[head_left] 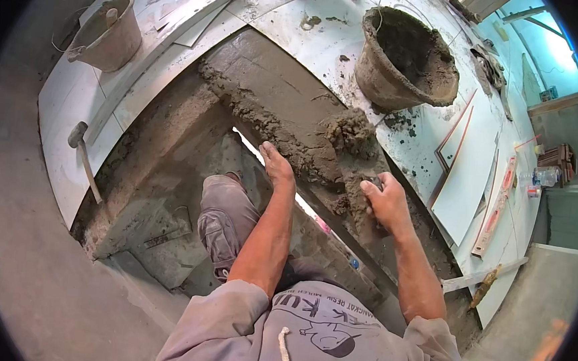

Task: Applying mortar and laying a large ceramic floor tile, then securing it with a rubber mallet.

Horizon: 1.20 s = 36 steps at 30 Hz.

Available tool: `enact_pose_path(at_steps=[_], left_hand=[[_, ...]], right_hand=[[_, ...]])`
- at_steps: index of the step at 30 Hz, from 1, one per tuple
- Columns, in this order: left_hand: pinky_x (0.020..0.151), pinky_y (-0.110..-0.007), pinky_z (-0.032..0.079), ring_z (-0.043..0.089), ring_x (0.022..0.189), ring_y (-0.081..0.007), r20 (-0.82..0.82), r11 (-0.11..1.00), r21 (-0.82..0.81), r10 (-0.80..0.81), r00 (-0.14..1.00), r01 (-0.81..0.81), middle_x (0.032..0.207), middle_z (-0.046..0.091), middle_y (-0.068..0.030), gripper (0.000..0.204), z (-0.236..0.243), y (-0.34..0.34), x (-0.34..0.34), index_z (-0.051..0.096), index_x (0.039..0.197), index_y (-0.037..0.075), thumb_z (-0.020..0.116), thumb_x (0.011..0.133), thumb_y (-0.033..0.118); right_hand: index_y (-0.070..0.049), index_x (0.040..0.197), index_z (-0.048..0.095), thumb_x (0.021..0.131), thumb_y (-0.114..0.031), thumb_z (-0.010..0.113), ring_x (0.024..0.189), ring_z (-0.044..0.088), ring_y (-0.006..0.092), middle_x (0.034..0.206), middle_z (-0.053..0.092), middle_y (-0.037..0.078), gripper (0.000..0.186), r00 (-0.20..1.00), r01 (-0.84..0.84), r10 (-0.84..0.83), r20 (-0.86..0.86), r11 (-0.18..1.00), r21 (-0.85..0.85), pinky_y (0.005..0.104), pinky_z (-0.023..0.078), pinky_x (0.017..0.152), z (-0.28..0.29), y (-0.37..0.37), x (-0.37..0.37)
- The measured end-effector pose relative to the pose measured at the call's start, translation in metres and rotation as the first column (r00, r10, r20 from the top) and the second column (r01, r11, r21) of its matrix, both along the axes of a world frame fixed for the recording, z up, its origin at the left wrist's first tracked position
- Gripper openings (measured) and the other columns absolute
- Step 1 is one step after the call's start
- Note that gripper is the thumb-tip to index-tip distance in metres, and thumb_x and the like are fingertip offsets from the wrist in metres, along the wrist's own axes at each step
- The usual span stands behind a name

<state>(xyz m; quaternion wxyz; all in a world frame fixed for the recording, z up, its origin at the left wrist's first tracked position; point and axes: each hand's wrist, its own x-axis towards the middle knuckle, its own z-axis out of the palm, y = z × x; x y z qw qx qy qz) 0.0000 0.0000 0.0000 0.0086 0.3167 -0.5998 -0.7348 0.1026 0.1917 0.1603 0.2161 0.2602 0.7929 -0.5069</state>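
"White tiles (62, 118) curve around the work area, so what lies in the bare stretch between them?"

"Wet grey-brown mortar (269, 78), smooth on the far side and crumbly along its near edge, with a rough heap (351, 132) at its right end."

"And the left hand (279, 166)?"

"Empty, fingers straight and close together, just beside that crumbly edge. Whether the fingertips touch it, I can't tell."

"What about the right hand (390, 204)?"

"Closed around the handle of what looks like a trowel (365, 219), near the heap. (Mortar coats the tool so thickly that its outline is hard to read.)"

"Anything close by?"

"Beyond the heap, a large bucket (383, 76), caked with mortar and dark inside. Farther off to the left, a smaller bucket (114, 47) with a handle poking up inside it, and near that a long straight bar (153, 64) lying across the tiles."

"Nothing more on that side?"

"Also a hammer (86, 159), its head on the tiles. Over on the right lie a white cut panel (467, 173) and, next to it, a red-and-white spirit level (496, 208)"
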Motion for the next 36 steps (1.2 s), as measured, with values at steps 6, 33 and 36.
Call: enact_pose_path(at_steps=[6, 33, 36], left_hand=[[0.115, -0.036, 0.015, 0.023, 0.139, -0.0323, -0.008, 0.985, -0.157, 0.065, 0.998, -0.065, 0.149, 0.025, -0.0228, 0.072, -0.025, 0.018, 0.004, 0.023, 0.142, -0.007, 0.030, 0.098, 0.049], [0.112, -0.032, 0.020, 0.027, 0.138, -0.0290, -0.019, 0.999, 0.026, 0.034, 0.999, -0.034, 0.151, 0.022, -0.0210, 0.078, 0.019, 0.017, 0.014, 0.015, 0.144, -0.007, 0.029, 0.097, 0.053], [0.112, -0.032, 0.021, 0.027, 0.138, -0.0287, -0.035, 0.999, 0.013, 0.040, 0.999, -0.040, 0.151, 0.022, -0.0206, 0.078, 0.014, 0.016, 0.015, 0.015, 0.145, -0.006, 0.030, 0.097, 0.054]], right_hand=[[-0.001, 0.102, 0.038, 0.087, -0.030, 0.060, 0.078, 0.066, 0.0333, 0.082, 0.063, 0.020, 0.039, 0.948, -0.155, 0.318, -0.026, 0.528, 0.835, 0.0415, 0.053, 0.063, -0.048, -0.028, -0.016], [-0.002, 0.103, 0.043, 0.085, -0.033, 0.061, 0.079, 0.063, 0.0432, 0.084, 0.064, 0.024, 0.040, 0.939, 0.068, 0.204, -0.278, 0.680, 0.730, 0.0512, 0.048, 0.071, -0.010, -0.002, -0.003], [0.001, 0.107, 0.048, 0.085, -0.039, 0.058, 0.081, 0.063, 0.0446, 0.084, 0.063, 0.028, 0.046, 0.957, 0.043, 0.166, -0.237, 0.730, 0.682, 0.0504, 0.048, 0.073, -0.008, 0.003, -0.002]])
